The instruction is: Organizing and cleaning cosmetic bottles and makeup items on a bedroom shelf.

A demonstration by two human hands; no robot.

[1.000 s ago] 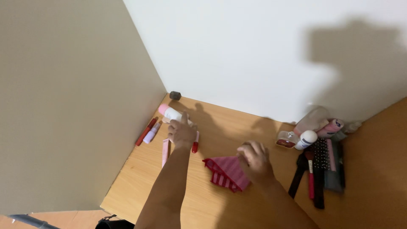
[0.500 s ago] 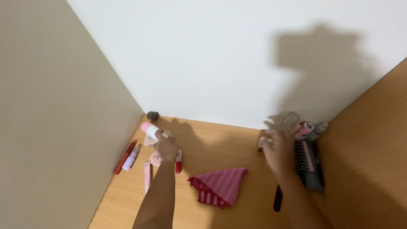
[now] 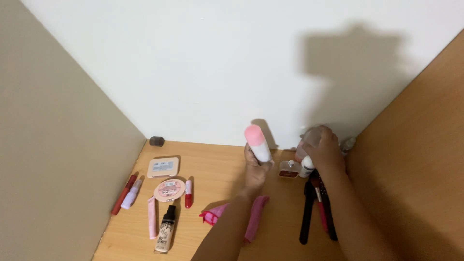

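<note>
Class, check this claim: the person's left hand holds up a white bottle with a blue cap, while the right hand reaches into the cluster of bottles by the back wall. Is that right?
Not quite. In the head view, the white bottle in the left hand has a pink cap, not a blue one. The rest stands: the right hand reaches into the cluster of bottles by the back wall.

White back wall (image 3: 193, 72), beige left panel (image 3: 53, 159), wooden shelf floor (image 3: 217, 169)

Matt wood shelf (image 3: 217, 164), glossy plastic bottle (image 3: 258, 144), soft pink cloth (image 3: 253, 220)
</note>
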